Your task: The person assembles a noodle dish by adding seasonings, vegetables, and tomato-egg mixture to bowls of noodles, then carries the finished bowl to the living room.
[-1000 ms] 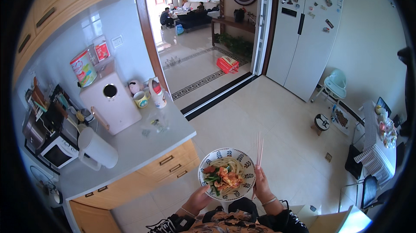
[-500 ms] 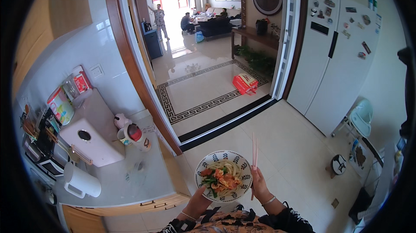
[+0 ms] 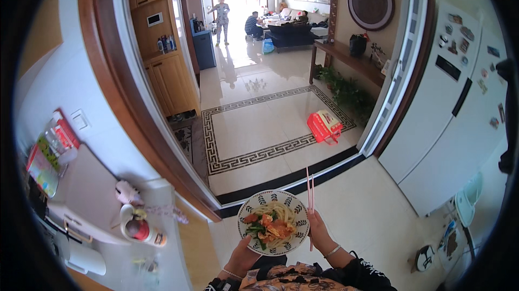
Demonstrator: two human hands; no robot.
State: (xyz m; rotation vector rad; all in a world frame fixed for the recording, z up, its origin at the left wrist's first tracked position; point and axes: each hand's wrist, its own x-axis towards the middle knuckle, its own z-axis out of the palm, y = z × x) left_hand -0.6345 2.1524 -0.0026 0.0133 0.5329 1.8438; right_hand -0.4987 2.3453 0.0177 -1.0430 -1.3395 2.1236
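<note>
A white bowl with a dark leaf pattern round its rim is in front of my body. Thick pale noodles lie in it under a topping of tomato, egg and green vegetables. My left hand grips the bowl's lower left rim, the thumb on top and the other fingers hidden beneath. At the bowl's right side, my right hand is closed round a pair of pink chopsticks, which point up and away. That hand also touches the rim.
Ahead is a doorway with a dark threshold. Beyond it, a red bag sits on the tiled floor, and several people are farther off. A counter with a pink appliance stands left; a fridge and small stool are right.
My view has moved forward, nearer the doorway, and the counter has slid left and down. Both hands still hold the bowl and chopsticks. The far standing person has lowered a raised arm.
</note>
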